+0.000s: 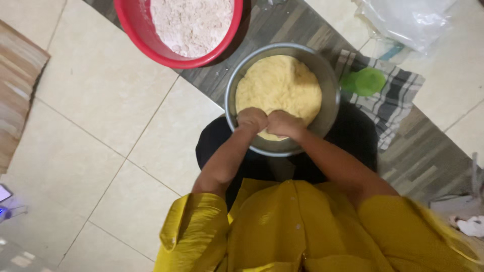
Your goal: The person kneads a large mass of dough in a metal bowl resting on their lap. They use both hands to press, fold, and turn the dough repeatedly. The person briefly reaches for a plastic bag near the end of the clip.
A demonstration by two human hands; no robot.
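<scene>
A round metal bowl point(330, 95) sits on the floor in front of me, filled with pale yellow dough point(277, 83). My left hand point(251, 120) and my right hand point(284, 123) are both fisted, side by side, pressing knuckles down into the near edge of the dough. My forearms reach over the bowl's near rim. I wear a yellow top over dark trousers.
A red basin point(132, 27) of whitish flour stands beyond the bowl to the left. A green lid or cup point(364, 81) lies on a checked cloth point(398, 95) to the right. A clear plastic bag point(408, 20) lies at the top right. A wooden board point(15, 85) is at far left.
</scene>
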